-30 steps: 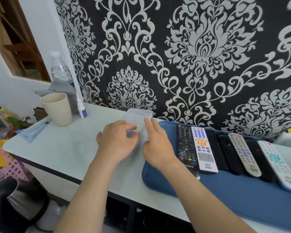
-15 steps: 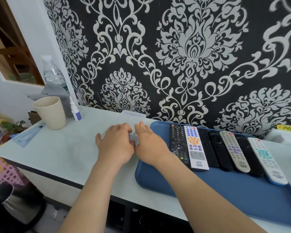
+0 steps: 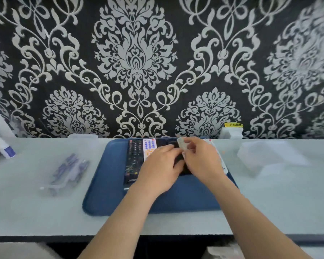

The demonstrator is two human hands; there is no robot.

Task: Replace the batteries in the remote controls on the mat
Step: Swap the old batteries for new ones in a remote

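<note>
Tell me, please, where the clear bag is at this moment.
In the head view, the clear bag lies on the table at the left, just left of the blue mat and nearer the person than the white bottle.

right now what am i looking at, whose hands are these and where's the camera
There is no machine here: these are a person's two bare hands, filmed by one camera worn on the head, looking forward and down. On the white table lies a dark blue mat with a row of remote controls, among them a black remote and a white remote with blue and orange buttons. The right hand pinches a pale grey remote; the left hand reaches to it, though blur hides whether it grips. Left of the mat lies a clear plastic bag of what look like batteries; right of it, a clear plastic box.
</note>
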